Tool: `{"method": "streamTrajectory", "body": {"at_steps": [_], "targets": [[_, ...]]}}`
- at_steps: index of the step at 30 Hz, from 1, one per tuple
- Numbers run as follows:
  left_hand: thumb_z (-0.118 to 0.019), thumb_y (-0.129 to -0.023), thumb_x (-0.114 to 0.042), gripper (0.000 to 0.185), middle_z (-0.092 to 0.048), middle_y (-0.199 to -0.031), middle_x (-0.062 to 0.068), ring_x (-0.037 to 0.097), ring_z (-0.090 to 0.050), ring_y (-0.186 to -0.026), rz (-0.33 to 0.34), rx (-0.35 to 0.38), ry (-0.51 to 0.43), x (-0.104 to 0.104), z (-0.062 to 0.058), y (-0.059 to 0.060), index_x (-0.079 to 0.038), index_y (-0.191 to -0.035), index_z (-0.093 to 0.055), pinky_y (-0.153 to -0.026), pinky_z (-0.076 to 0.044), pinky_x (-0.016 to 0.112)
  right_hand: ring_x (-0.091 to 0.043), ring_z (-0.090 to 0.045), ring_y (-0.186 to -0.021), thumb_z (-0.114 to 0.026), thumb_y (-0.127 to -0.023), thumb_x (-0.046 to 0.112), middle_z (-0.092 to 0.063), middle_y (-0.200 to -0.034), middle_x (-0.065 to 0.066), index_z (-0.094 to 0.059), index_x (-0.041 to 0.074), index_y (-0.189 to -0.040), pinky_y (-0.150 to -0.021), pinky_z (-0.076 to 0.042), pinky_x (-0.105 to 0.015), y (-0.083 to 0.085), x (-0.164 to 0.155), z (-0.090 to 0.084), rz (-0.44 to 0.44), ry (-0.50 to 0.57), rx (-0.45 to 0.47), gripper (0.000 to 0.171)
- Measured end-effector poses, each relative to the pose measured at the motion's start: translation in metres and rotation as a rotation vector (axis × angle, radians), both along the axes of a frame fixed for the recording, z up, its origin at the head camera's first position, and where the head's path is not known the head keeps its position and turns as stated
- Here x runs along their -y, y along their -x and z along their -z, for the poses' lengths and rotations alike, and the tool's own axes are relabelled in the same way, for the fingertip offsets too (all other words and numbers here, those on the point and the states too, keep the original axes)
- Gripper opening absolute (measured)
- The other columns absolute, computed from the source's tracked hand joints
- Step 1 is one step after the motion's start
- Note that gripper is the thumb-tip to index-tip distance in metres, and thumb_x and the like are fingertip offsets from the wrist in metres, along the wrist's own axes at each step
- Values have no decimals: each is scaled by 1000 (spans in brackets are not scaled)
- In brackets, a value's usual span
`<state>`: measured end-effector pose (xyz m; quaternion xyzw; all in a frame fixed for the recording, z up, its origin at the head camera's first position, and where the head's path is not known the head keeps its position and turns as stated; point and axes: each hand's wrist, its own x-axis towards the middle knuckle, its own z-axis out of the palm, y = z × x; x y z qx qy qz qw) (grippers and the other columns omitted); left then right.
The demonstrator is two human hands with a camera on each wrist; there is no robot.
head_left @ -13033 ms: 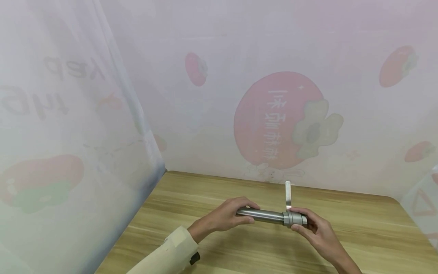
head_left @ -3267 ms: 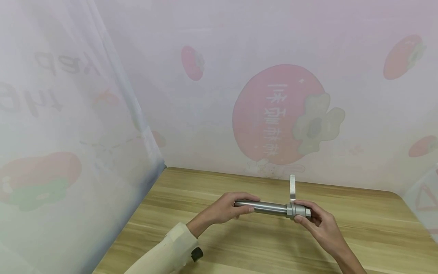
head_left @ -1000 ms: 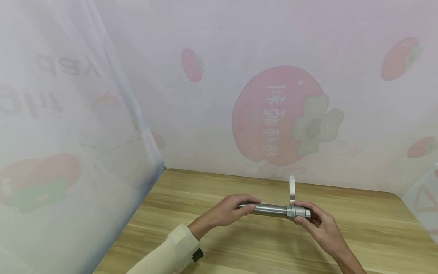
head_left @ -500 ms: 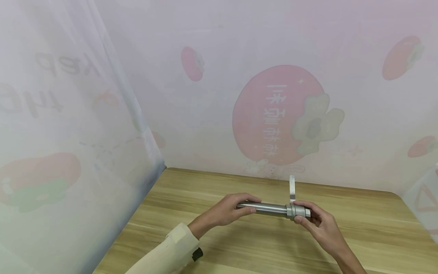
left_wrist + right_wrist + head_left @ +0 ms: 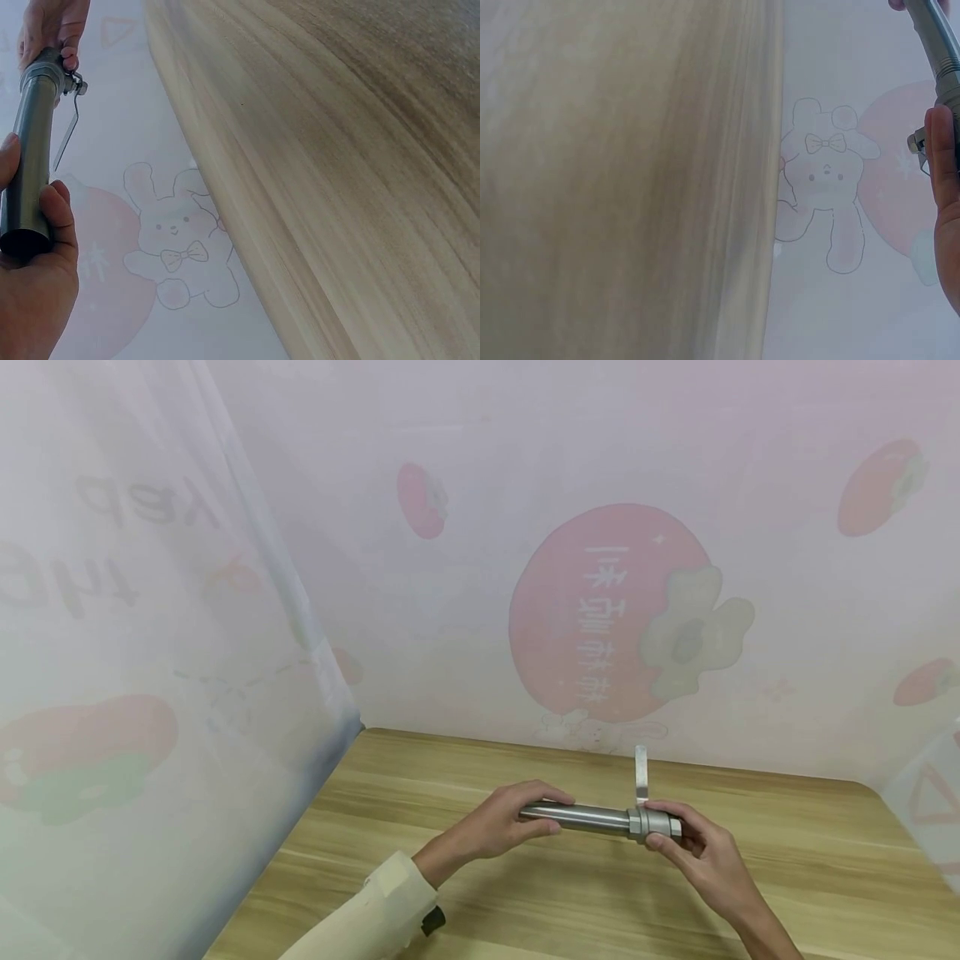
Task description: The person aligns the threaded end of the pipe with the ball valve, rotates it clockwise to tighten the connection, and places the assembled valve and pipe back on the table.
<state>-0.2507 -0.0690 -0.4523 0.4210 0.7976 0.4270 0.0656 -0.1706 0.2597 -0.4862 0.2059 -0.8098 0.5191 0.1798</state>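
Note:
A polished steel pipe (image 5: 592, 817) joins a ball valve (image 5: 651, 825) at its right end. Both are held level above the wooden table. From the valve a flat metal lever handle (image 5: 641, 772) points toward the back wall. My left hand (image 5: 497, 820) holds the pipe's free end, thumb along the near side and fingers over the far side. Its open dark end (image 5: 26, 242) faces the left wrist camera. My right hand (image 5: 705, 856) grips the valve body between thumb and fingers, hiding part of its right end. A screw thread (image 5: 946, 66) shows where pipe meets valve.
The wood-grain table (image 5: 360, 827) spreads beneath both hands. Behind it hangs a pale curtain (image 5: 465, 635) printed with red fruit, and another curtain (image 5: 150, 652) closes off the left side. A dark strap (image 5: 432, 920) shows at the left sleeve.
Over the last second my left thumb has slid down from across the pipe to its near edge. The right hand and valve have stayed nearly still; the pipe stays joined to the valve throughout.

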Motion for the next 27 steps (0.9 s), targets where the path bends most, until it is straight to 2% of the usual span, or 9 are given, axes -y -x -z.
{"method": "streamTrajectory", "body": {"at_steps": [5,11,18,27], "targets": [[-76,-104,-24,44,-71,-142,-4,5,-66,-117,2,-26,3,-1,1,1,-18,-147,-67,-100,-54,26,-5,-71,-94,-74,-99,-8,-69,-120,14,-67,3,-143,-78,-61,-22,0,0,0,-2,-1,-7,45],[-78,-102,-20,48,-69,-146,-6,8,-62,-128,-3,-68,20,-1,0,0,-20,-148,-66,-109,-51,32,-5,-71,-95,-74,-99,-8,-69,-120,15,-67,3,-142,-78,-61,-21,0,0,0,0,0,-12,46],[-80,-101,-19,50,-68,-147,-4,12,-61,-132,-10,-113,44,-1,1,0,-19,-149,-65,-110,-50,36,-5,-71,-94,-74,-99,-8,-70,-120,15,-67,4,-142,-78,-61,-22,0,0,-1,3,-3,-13,45],[-80,-101,-21,52,-68,-148,-3,14,-61,-133,-38,-102,71,-2,-1,-1,-19,-150,-64,-113,-50,39,-6,-71,-94,-74,-99,-8,-70,-119,15,-67,3,-142,-78,-61,-22,0,0,0,2,-6,-12,45]]}}
